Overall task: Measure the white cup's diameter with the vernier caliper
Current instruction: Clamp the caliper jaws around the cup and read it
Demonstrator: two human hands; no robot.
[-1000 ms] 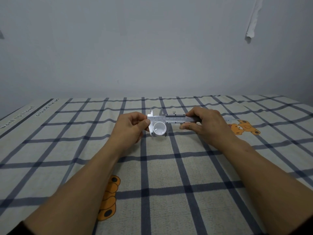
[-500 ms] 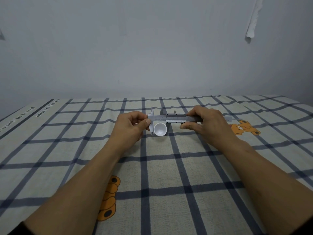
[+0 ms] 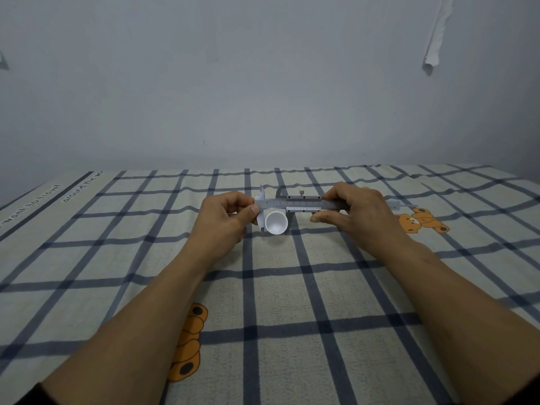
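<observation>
A small white cup (image 3: 276,223) sits between the lower jaws of a grey vernier caliper (image 3: 301,204), its open mouth turned toward me. The caliper is held level a little above the checked cloth. My left hand (image 3: 226,219) pinches the caliper's left end by the fixed jaw, thumb against the beam. My right hand (image 3: 355,213) grips the beam right of the sliding jaw, fingers curled over and under it. The caliper's thin depth rod (image 3: 401,204) sticks out past my right hand.
A checked cloth (image 3: 263,287) with dark blue lines and orange bear prints (image 3: 422,221) covers the surface. A plain grey wall stands close behind. A white strip (image 3: 435,39) hangs on the wall at upper right.
The caliper and cup have lifted slightly and tilted, so the cup's mouth faces me more. Both hands keep the same grips.
</observation>
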